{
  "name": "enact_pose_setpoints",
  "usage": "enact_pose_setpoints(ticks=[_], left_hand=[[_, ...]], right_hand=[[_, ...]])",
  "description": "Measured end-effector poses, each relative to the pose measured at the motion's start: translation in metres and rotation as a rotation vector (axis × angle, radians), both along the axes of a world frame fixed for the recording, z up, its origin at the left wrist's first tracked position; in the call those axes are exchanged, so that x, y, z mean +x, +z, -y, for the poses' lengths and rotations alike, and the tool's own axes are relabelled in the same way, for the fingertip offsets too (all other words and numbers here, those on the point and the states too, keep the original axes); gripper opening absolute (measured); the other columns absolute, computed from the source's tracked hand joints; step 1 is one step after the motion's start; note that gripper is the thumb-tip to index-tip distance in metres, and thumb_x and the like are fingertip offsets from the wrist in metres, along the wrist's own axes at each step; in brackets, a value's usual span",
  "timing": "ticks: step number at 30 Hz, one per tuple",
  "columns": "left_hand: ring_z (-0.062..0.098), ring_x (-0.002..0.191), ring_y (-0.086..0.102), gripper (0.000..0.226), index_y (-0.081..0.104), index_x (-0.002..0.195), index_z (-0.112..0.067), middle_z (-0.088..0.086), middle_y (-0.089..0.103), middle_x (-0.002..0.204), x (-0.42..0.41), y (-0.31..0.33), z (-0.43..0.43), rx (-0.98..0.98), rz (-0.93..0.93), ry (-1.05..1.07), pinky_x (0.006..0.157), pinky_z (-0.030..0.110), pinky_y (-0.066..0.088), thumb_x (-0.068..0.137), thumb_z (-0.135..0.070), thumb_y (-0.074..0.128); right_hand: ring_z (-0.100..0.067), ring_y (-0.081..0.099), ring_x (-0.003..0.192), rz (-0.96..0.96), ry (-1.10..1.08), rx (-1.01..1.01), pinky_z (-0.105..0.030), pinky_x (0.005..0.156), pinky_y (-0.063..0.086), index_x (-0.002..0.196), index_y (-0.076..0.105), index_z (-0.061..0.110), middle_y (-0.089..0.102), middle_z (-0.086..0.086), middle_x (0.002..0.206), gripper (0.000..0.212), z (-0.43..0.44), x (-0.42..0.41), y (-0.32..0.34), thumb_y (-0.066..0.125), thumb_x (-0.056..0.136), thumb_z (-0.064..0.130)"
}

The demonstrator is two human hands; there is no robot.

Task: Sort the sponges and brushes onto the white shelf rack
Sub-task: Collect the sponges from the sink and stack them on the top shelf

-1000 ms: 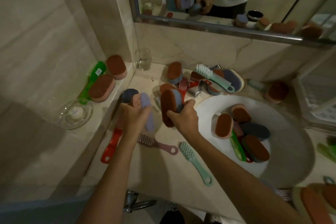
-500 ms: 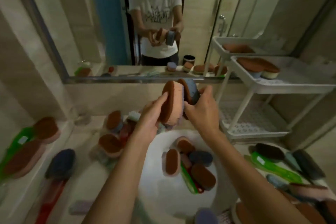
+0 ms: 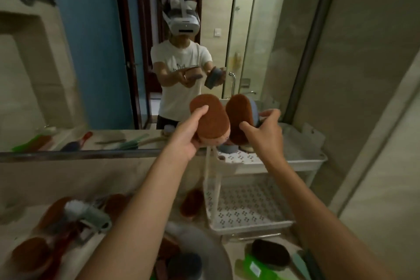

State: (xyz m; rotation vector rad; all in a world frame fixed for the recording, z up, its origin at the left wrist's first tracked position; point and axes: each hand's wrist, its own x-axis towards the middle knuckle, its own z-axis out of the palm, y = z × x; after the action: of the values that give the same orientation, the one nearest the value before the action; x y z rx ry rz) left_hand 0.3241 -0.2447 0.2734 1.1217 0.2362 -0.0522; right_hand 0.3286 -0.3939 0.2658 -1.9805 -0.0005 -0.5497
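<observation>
My left hand [image 3: 186,134] grips a pink sponge with a brown scouring face [image 3: 210,118], held up in front of the mirror. My right hand [image 3: 264,132] grips a blue sponge with a brown scouring face [image 3: 241,115] beside it. Both sponges hover over the upper tray of the white shelf rack [image 3: 302,161], where a blue sponge [image 3: 228,148] lies partly hidden behind my hands. The rack's lower tray [image 3: 247,207] is perforated and bare.
A mirror fills the wall ahead. On the counter at left lie a white-bristled brush [image 3: 88,213] and brown sponges [image 3: 29,254]. The white basin [image 3: 211,248] holds more sponges. A dark sponge [image 3: 270,254] and a green brush [image 3: 256,267] lie at lower right.
Both hands have lifted from the counter and carried their sponges up and to the right, from over the basin to over the rack's upper tray. The view has tilted upward.
</observation>
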Motion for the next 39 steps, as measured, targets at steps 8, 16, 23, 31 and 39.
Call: enact_pose_setpoints(ticks=[8, 16, 23, 31, 39], left_hand=[[0.028, 0.123, 0.049, 0.048, 0.047, 0.130, -0.016, 0.010, 0.053, 0.133, 0.068, 0.008, 0.070, -0.059, -0.103, -0.011, 0.093, 0.042, 0.046, 0.088, -0.033, 0.060], [0.034, 0.125, 0.045, 0.051, 0.045, 0.131, -0.018, 0.014, 0.047, 0.136, 0.112, -0.027, 0.079, -0.164, -0.172, -0.009, 0.097, 0.050, 0.044, 0.086, -0.035, 0.061], [0.032, 0.122, 0.048, 0.046, 0.048, 0.129, -0.018, 0.013, 0.052, 0.132, 0.126, -0.042, 0.076, -0.159, -0.174, -0.023, 0.091, 0.046, 0.047, 0.087, -0.031, 0.060], [0.025, 0.112, 0.053, 0.042, 0.050, 0.129, -0.016, 0.009, 0.057, 0.126, 0.128, -0.042, 0.079, -0.111, -0.156, -0.046, 0.089, 0.040, 0.044, 0.090, -0.030, 0.056], [0.028, 0.123, 0.053, 0.043, 0.041, 0.138, -0.016, 0.015, 0.055, 0.134, 0.136, -0.029, 0.110, -0.081, -0.073, -0.113, 0.089, 0.041, 0.045, 0.096, -0.019, 0.046]], right_hand=[[-0.027, 0.054, 0.105, -0.327, -0.055, 0.327, -0.038, 0.090, 0.047, 0.127, 0.039, 0.008, 0.054, -0.014, 0.121, 0.046, 0.103, 0.097, -0.016, 0.059, 0.087, 0.019], [-0.030, 0.049, 0.114, -0.589, -0.015, 0.172, -0.033, 0.091, 0.039, 0.129, 0.046, 0.005, 0.051, -0.015, 0.131, 0.039, 0.109, 0.149, -0.056, 0.047, 0.093, 0.019], [-0.030, 0.054, 0.112, -0.520, -0.035, -0.101, -0.030, 0.088, 0.040, 0.120, 0.054, 0.004, 0.058, -0.016, 0.124, 0.033, 0.110, 0.156, -0.074, 0.046, 0.095, 0.025], [-0.028, 0.052, 0.117, -0.417, 0.026, -0.428, -0.037, 0.096, 0.041, 0.126, 0.047, 0.015, 0.053, -0.009, 0.131, 0.039, 0.107, 0.159, -0.071, 0.053, 0.092, 0.033], [-0.014, 0.049, 0.101, -0.137, 0.160, -0.041, -0.024, 0.074, 0.043, 0.117, 0.048, 0.019, 0.048, -0.001, 0.118, 0.034, 0.111, 0.130, -0.049, 0.050, 0.086, 0.005]])
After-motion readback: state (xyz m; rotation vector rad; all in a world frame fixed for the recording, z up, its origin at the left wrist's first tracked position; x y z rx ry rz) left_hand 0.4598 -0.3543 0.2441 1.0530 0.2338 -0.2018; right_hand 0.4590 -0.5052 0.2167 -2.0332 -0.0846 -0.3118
